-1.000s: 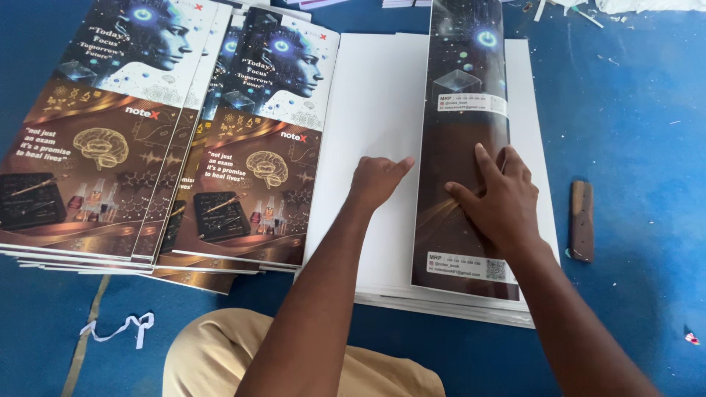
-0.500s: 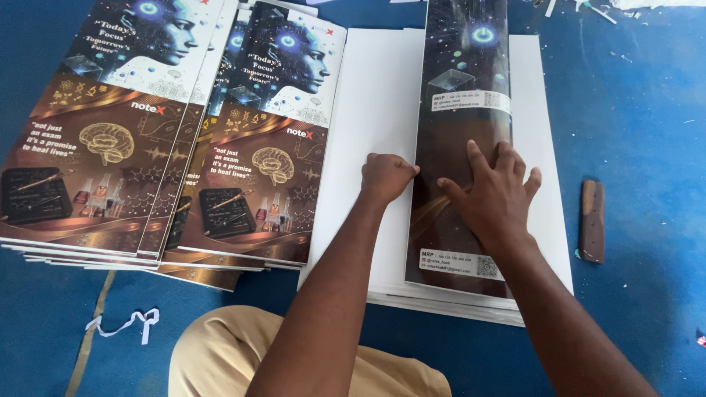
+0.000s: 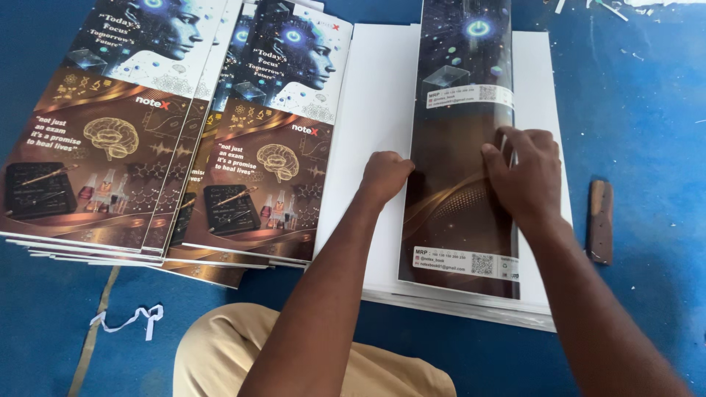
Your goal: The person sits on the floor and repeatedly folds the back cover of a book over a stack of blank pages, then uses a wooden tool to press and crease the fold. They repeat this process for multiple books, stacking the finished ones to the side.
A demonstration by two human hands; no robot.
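Hands work on a folded cover sheet [image 3: 460, 147], a long dark printed strip with a glowing motif at its twelve o'clock end, lying on a stack of white sheets [image 3: 375, 110] at the middle of the blue floor [image 3: 640, 110]. The left hand [image 3: 384, 176] is curled into a loose fist, knuckles pressed down on the white paper right at the strip's nine o'clock edge. The right hand [image 3: 523, 176] sits at the strip's three o'clock edge, fingers bent and close together, tips pressing down on the fold; whether it pinches the edge I cannot tell. At nine o'clock from the white stack, touching it, lie overlapping stacks of printed covers [image 3: 272, 140] showing a robotic face above and a brain drawing on brown below. At three o'clock, apart from the stack, a small brown wooden block [image 3: 601, 220] lies on the floor. Near seven o'clock a white paper scrap [image 3: 129, 320] lies by the person's tan-clad knee [image 3: 220, 353]
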